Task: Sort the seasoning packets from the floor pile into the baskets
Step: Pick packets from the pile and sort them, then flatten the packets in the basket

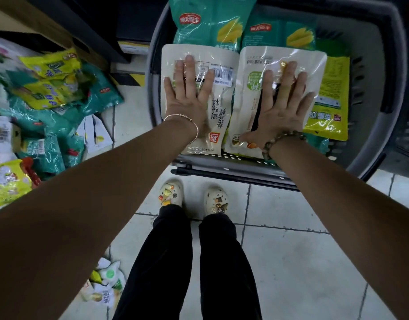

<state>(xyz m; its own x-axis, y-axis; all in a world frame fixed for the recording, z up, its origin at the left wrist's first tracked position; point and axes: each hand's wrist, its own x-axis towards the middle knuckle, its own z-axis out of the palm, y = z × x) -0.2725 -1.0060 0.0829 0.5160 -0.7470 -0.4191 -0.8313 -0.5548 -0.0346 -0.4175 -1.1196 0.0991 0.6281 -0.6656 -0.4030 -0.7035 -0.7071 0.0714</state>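
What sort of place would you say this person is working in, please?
Probably a shop or its stockroom: a grey shopping basket holds barcoded packets, more seasoning packets lie piled on the tiled floor.

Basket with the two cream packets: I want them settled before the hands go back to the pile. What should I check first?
1. Left hand flat on the left cream packet, fingers straight: ok.
2. Right hand flat on the right cream packet: ok.
3. Both cream packets side by side inside the basket: ok.
4. One kind per basket: green packets and a yellow packet lie under them; cannot tell if that is intended.
5. Floor pile sorted: not ok, many packets left.
6. Hands free to lift, gripping nothing: ok.
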